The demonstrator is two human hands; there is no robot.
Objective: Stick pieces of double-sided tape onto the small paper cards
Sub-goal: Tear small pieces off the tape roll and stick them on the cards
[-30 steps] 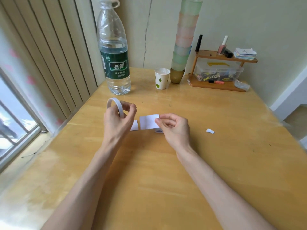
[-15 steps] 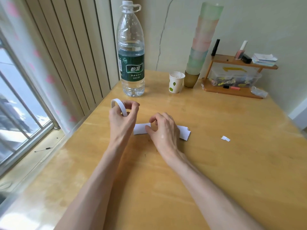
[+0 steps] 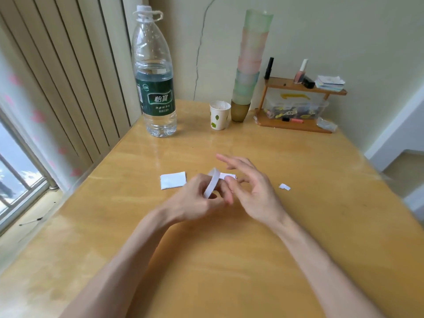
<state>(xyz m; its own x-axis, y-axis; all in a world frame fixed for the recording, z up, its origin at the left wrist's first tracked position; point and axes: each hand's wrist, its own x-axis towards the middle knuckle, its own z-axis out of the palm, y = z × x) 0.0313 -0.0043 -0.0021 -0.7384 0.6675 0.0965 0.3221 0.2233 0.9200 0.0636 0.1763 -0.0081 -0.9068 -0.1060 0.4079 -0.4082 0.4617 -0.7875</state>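
Note:
My left hand [image 3: 197,200] grips a thin white roll of double-sided tape [image 3: 212,182] above the middle of the wooden table [image 3: 229,260]. My right hand [image 3: 250,191] is close beside it, thumb and a finger at the roll's upper edge, the other fingers spread. One small white paper card [image 3: 173,180] lies flat to the left of both hands. Another white card [image 3: 228,176] shows only partly behind the roll and my right fingers. A tiny torn white scrap [image 3: 284,187] lies to the right.
A large water bottle [image 3: 154,83] stands at the back left. A paper cup [image 3: 219,115], a tall stack of coloured cups [image 3: 249,65] and a small wooden shelf [image 3: 298,106] with a clear box line the back. Window and blinds run along the left.
My left hand brought the tape roll right and down toward the centre. My right hand lifted off the cards and now meets the roll. One card now lies exposed at the left.

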